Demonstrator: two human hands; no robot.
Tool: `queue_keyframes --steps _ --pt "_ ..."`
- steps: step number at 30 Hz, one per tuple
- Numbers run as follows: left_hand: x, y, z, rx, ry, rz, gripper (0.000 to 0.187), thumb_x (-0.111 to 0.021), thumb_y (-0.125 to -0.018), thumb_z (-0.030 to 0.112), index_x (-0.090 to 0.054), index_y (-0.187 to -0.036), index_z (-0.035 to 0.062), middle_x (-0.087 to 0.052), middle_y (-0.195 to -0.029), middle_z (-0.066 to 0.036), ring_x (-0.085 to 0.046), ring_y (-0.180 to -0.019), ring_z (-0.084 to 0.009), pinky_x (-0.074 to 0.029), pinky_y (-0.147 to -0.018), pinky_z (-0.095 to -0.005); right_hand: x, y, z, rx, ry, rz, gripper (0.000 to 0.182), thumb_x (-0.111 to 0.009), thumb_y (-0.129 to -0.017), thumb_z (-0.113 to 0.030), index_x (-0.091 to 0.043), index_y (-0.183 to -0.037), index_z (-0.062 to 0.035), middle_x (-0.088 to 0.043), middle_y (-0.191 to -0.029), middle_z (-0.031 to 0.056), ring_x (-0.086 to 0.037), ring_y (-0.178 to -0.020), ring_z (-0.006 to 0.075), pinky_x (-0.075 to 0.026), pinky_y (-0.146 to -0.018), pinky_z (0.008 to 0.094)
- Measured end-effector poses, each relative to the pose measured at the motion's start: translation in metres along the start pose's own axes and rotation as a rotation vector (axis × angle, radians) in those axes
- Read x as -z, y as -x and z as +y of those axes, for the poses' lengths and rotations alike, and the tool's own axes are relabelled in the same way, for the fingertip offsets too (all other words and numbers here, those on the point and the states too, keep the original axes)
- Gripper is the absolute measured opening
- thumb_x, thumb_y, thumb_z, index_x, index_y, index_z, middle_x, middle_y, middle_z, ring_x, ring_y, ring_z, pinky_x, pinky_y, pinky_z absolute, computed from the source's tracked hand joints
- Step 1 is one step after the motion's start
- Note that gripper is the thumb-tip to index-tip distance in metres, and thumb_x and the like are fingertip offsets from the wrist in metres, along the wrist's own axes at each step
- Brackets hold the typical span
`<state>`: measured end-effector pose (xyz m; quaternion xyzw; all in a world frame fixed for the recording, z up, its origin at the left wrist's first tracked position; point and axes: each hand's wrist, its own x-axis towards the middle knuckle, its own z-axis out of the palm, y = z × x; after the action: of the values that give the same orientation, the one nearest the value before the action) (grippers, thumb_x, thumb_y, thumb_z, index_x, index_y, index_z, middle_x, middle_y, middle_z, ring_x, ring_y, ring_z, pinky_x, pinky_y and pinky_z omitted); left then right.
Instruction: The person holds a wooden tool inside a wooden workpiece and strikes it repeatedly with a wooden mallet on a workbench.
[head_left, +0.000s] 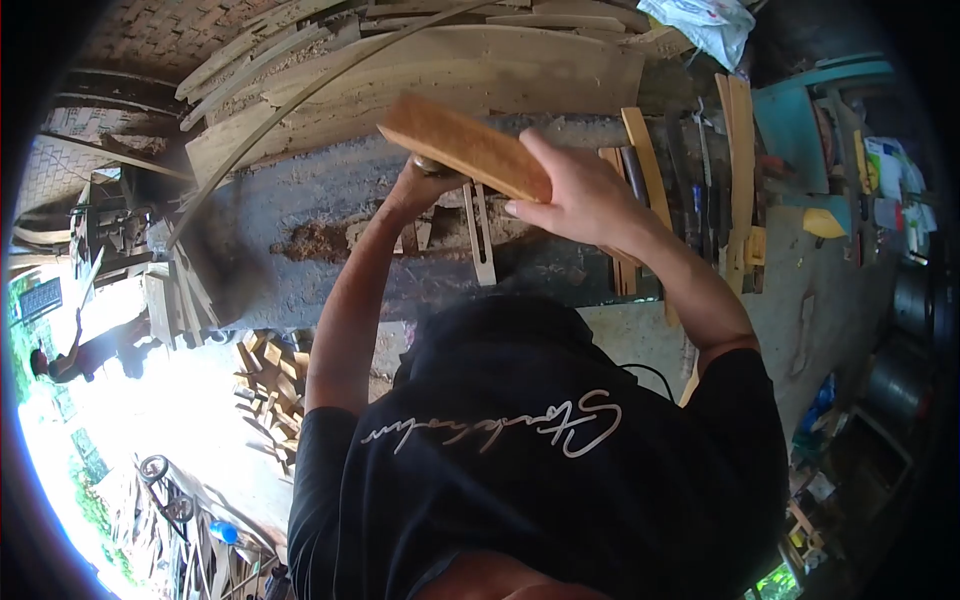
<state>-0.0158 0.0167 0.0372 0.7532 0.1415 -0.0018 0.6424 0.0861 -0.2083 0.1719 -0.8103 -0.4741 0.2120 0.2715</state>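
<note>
My right hand (565, 190) grips one end of a reddish-brown wooden block (460, 145), thumb on the near side and fingers over the far edge. The block is raised above the workbench (330, 210) and slants up to the left. Under its left part, my left hand (425, 188) is closed around something with a rounded, shiny end (430, 165); the block hides most of the fingers. Just below the block, a pale slotted wooden strip (480, 240) lies on the bench beside wood shavings (320, 240).
Long curved boards (480, 60) are stacked behind the bench. Wood strips (650, 165) and tools (703, 190) lie along its right end. Cut wood pieces (270, 390) are heaped on the floor at left. Another person (65, 360) is at the far left.
</note>
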Motion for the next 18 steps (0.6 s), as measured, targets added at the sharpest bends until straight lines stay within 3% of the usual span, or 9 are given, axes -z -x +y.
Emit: queue_keyframes --steps 3,6,7,10,12,14,16,17,18 --pt "-0.001 0.002 0.008 0.008 0.059 -0.03 0.044 -0.078 -0.081 0.009 -0.061 -0.121 0.0049 -0.067 -0.114 -0.005 -0.061 -0.107 -0.0168 -0.049 -0.095 -0.0352 0.01 0.001 -0.027 0.078 -0.3 0.18 0.056 -0.076 -0.081 -0.029 -0.045 -0.12 -0.0033 -0.065 -0.096 0.0197 -0.066 -0.09 0.0389 -0.051 -0.076 0.0458" --pt "0.001 -0.001 0.001 0.032 0.01 -0.065 0.044 -0.078 -0.079 0.006 -0.061 -0.12 0.0038 -0.068 -0.113 -0.005 -0.062 -0.105 -0.0159 -0.05 -0.093 -0.0338 -0.009 -0.003 -0.012 0.153 -0.298 0.176 0.055 -0.076 -0.082 -0.029 -0.045 -0.119 -0.0033 -0.064 -0.097 0.0197 -0.067 -0.091 0.0372 -0.051 -0.075 0.0454" --pt "0.0 0.0 -0.003 0.039 0.035 -0.022 0.042 -0.077 -0.079 0.006 -0.062 -0.119 0.0039 -0.068 -0.112 -0.005 -0.062 -0.103 -0.0152 -0.05 -0.092 -0.0328 -0.015 -0.006 0.002 0.075 -0.013 0.027 0.057 -0.076 -0.082 -0.031 -0.045 -0.121 -0.0029 -0.065 -0.097 0.0209 -0.068 -0.089 0.036 -0.052 -0.075 0.0449" --pt "0.002 0.001 -0.013 0.002 0.094 -0.006 0.035 -0.077 -0.08 0.007 -0.064 -0.112 0.0052 -0.069 -0.106 -0.004 -0.063 -0.098 -0.0132 -0.051 -0.087 -0.031 -0.012 -0.005 0.012 -0.066 -0.017 -0.105 0.059 -0.077 -0.081 -0.032 -0.045 -0.121 -0.0029 -0.065 -0.097 0.0202 -0.068 -0.086 0.0331 -0.052 -0.074 0.0443" --pt "-0.004 0.015 -0.024 -0.03 0.023 0.053 0.027 -0.077 -0.08 0.008 -0.064 -0.104 0.0058 -0.068 -0.101 -0.001 -0.062 -0.094 -0.0115 -0.052 -0.084 -0.0312 -0.005 -0.006 0.007 -0.171 -0.206 -0.096 0.059 -0.077 -0.08 -0.036 -0.046 -0.119 -0.0025 -0.067 -0.098 0.0194 -0.069 -0.085 0.0293 -0.053 -0.073 0.0406" --pt "-0.017 0.034 -0.015 0.016 0.044 0.092 0.023 -0.077 -0.08 0.008 -0.063 -0.098 0.008 -0.067 -0.095 -0.001 -0.062 -0.093 -0.0131 -0.051 -0.087 -0.0328 -0.023 -0.011 0.019 -0.127 -0.309 0.065 0.06 -0.076 -0.08 -0.037 -0.045 -0.119 -0.0024 -0.067 -0.099 0.0215 -0.069 -0.086 0.032 -0.053 -0.073 0.0403" --pt "-0.025 0.047 -0.024 -0.27 -0.286 0.094 0.023 -0.077 -0.078 0.007 -0.064 -0.097 0.0103 -0.065 -0.095 -0.003 -0.061 -0.099 -0.0188 -0.048 -0.092 -0.0347 -0.036 -0.019 0.031 -0.212 -0.189 0.011 0.061 -0.076 -0.079 -0.038 -0.045 -0.118 -0.0024 -0.066 -0.099 0.0228 -0.069 -0.088 0.0342 -0.053 -0.074 0.0419" --pt "-0.031 0.056 -0.03 -0.216 -0.224 0.064 0.026 -0.075 -0.078 0.005 -0.062 -0.1 0.0097 -0.061 -0.108 -0.008 -0.058 -0.11 -0.024 -0.046 -0.095 -0.0376 -0.044 -0.022 0.038 -0.294 -0.071 -0.045 0.061 -0.076 -0.079 -0.039 -0.045 -0.117 -0.0024 -0.066 -0.1 0.024 -0.068 -0.089 0.0363 -0.052 -0.074 0.0434" --pt "-0.036 0.063 -0.031 -0.22 -0.226 0.068 0.026 -0.075 -0.078 0.005 -0.062 -0.1 0.0097 -0.061 -0.108 -0.008 -0.058 -0.11 -0.024 -0.046 -0.095 -0.0376 -0.057 -0.022 0.048 -0.29 -0.069 -0.043 0.061 -0.076 -0.079 -0.039 -0.045 -0.117 -0.0024 -0.066 -0.1 0.024 -0.068 -0.089 0.0363 -0.052 -0.074 0.0434"
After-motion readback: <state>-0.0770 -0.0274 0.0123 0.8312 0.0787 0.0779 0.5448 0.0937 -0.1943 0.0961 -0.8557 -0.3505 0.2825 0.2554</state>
